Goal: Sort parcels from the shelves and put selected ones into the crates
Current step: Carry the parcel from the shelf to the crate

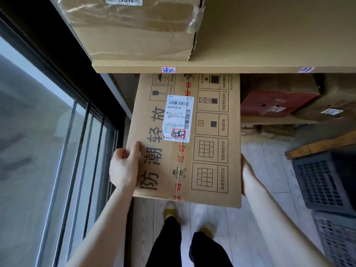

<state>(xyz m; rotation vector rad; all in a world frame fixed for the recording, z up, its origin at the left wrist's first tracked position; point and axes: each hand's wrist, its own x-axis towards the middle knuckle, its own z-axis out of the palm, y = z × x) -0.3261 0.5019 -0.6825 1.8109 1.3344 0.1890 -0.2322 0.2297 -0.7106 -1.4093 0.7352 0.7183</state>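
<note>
You hold one large flat brown cardboard parcel [183,157] in the middle of the frame. Its far end is tucked under the beige shelf board [212,67] and its near end hangs out over the pale plank floor [273,166]. Your left hand [124,166] grips the parcel's left edge, thumb flat on top, fingers wrapped round the side. Your right hand [247,174] sits against the right edge. Only its heel and wrist show, since the fingers go under the parcel, so I can't tell how it grips. A white shipping label [178,119] faces up.

Progress, my guess: early to middle. This parcel is half off the shelf and not in a crate. What's left is to read the label, decide, and carry it to the dark grey slotted plastic crates [323,182] at lower right. More stock waits: a taped brown carton [134,31] at the top and a dark red box [275,103] at middle right.

Hard to see:
- The crates are cut off by the right edge, so their contents are unknown.
- The label's small print is unreadable.
- The lower shelf at right is in shadow.
- The parcel's underside and far end are hidden.
</note>
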